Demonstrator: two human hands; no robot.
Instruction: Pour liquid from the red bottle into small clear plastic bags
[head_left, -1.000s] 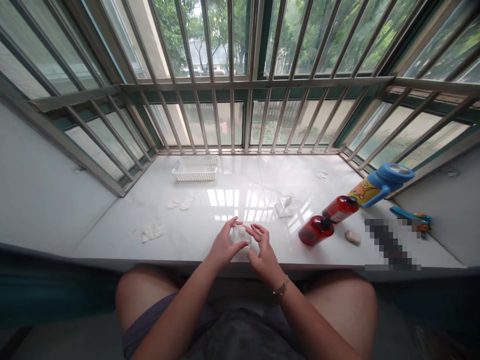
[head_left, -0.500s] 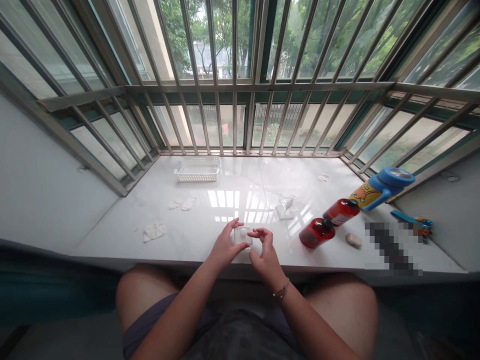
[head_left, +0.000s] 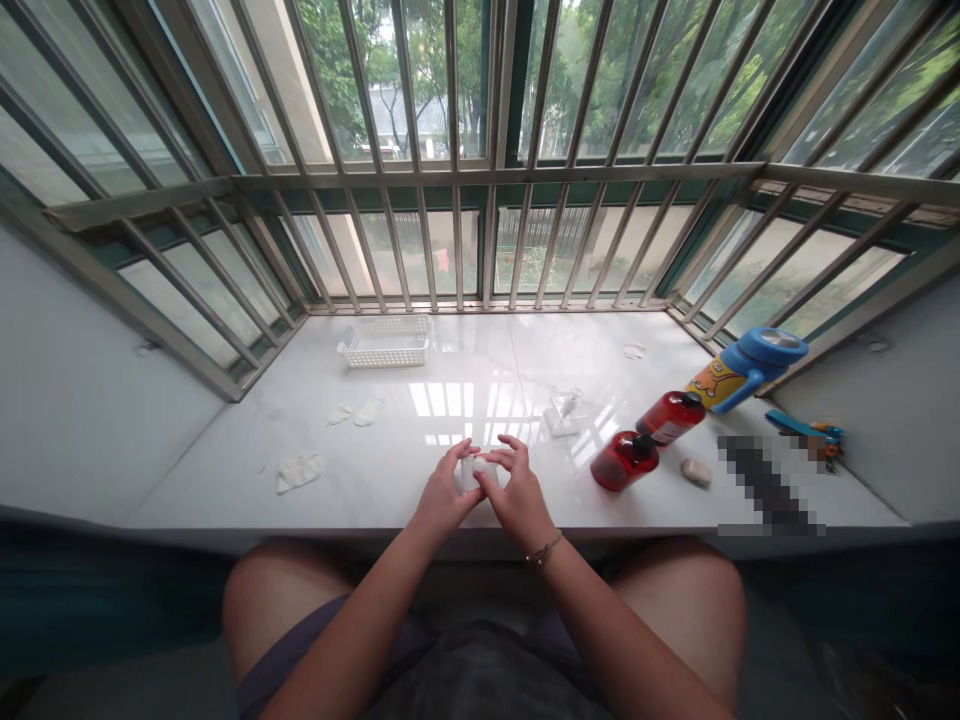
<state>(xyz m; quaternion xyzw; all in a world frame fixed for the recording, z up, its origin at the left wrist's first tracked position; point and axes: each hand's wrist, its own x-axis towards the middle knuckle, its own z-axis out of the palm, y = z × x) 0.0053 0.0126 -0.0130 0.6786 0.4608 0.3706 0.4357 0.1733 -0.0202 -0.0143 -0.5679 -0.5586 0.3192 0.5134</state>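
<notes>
A small clear, squarish glass-like container with a whitish round piece on top is between my hands, just above the near part of the white counter. My left hand is closed around its left side, thumb in front and fingers behind. On the other side, the thumb and fingers of my right hand close in at the round piece, partly covering it. The exact kind of container is too small to make out. Beyond my right hand stands another clear glass piece with an upright top.
Two red bottles with black caps stand right, beside a blue-and-yellow flask. A tan lump lies near a blurred-out patch. A white basket sits at the back left. Crumpled white wipes lie left. Metal bars edge the counter.
My right hand has shifted left, and its thumb now reaches across to the round piece on the clear container. My left hand stays around the container. The whole view has shifted slightly.
</notes>
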